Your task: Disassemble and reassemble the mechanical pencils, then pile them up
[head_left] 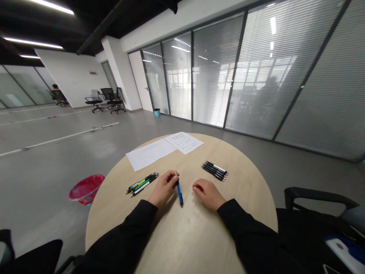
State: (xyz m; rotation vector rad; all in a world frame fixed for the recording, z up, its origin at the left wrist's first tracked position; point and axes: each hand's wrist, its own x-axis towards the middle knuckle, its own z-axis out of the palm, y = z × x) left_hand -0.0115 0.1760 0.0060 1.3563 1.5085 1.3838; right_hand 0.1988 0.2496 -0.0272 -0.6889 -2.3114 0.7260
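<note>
My left hand (pixel 164 187) pinches a blue pen (pixel 180 194) near its upper end between thumb and fingers. The pen points down toward me, over the middle of the table. To the right of it, my right hand (pixel 209 193) rests on the wood with its fingers curled in, and nothing shows in them. Several pens in green, yellow, white and black lie in a loose group (pixel 142 184) just left of my left hand. Beyond my right hand, a row of mostly black pens (pixel 214 171) lies side by side, a white-barrelled one among them.
The round wooden table (pixel 182 243) carries a blank-looking sheet (pixel 151 154) and a printed sheet (pixel 184 142) at its far edge. A red-rimmed basket (pixel 86 188) stands on the floor at left. A black chair (pixel 316 198) is close on the right.
</note>
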